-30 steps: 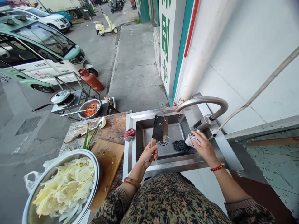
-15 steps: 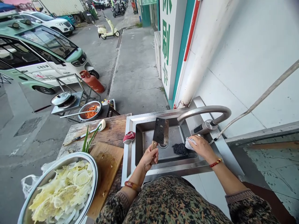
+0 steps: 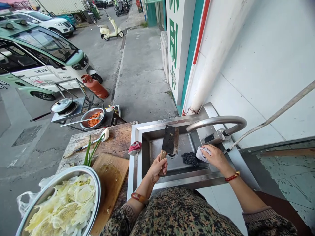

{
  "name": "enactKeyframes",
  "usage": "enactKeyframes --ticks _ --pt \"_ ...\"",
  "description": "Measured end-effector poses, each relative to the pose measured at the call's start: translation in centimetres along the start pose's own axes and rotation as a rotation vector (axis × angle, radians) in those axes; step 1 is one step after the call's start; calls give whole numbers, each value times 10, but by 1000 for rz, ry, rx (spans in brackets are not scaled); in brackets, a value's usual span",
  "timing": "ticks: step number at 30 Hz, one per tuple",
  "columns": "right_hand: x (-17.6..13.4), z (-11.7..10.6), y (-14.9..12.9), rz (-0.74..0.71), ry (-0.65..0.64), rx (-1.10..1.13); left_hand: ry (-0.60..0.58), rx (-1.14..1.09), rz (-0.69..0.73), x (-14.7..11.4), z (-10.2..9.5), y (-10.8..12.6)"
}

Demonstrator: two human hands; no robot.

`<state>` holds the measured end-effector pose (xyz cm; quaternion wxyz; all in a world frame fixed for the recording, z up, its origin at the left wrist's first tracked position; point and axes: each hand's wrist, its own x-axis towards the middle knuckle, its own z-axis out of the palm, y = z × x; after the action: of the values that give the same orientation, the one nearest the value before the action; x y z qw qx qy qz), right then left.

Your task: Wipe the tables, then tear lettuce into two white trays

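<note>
Over the metal sink [image 3: 135, 170], my left hand [image 3: 157, 166] is closed round the wooden handle of a cleaver [image 3: 169, 139]. Its dark, wet-looking blade points away from me, with small bits stuck on it. My right hand [image 3: 215, 159] grips a whitish cloth [image 3: 202, 154] at the sink's right side, below the faucet [image 3: 218, 121]. Beside the cloth, a black mesh scrubber [image 3: 189, 158] lies in the basin. A red and white cloth [image 3: 135, 148] rests on the sink's left rim.
To the left, a wooden table holds a cutting board [image 3: 115, 170], a big bowl [image 3: 98, 200] of cut cabbage, green onions [image 3: 92, 150] and a white-headed ladle [image 3: 105, 134]. Beyond stand a bowl of carrots [image 3: 94, 119], a lidded pan [image 3: 61, 105] and a gas cylinder [image 3: 94, 86]. A wall rises at right.
My right hand with the cloth has shifted slightly right and down. The cleaver stays held over the sink in nearly the same pose. The whole view has tilted a little.
</note>
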<state>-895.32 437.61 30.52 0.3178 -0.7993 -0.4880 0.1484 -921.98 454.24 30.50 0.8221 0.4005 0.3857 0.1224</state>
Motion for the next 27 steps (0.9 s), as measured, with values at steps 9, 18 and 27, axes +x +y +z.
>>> enactKeyframes --ticks 9,18,27 --pt "4 -3 0 39 6 64 -20 36 -43 12 8 -4" --pt "5 -8 -3 129 59 139 -38 71 -68 18 11 -2" --pt "4 -15 -7 146 52 123 -41 71 -73 21 13 -1"
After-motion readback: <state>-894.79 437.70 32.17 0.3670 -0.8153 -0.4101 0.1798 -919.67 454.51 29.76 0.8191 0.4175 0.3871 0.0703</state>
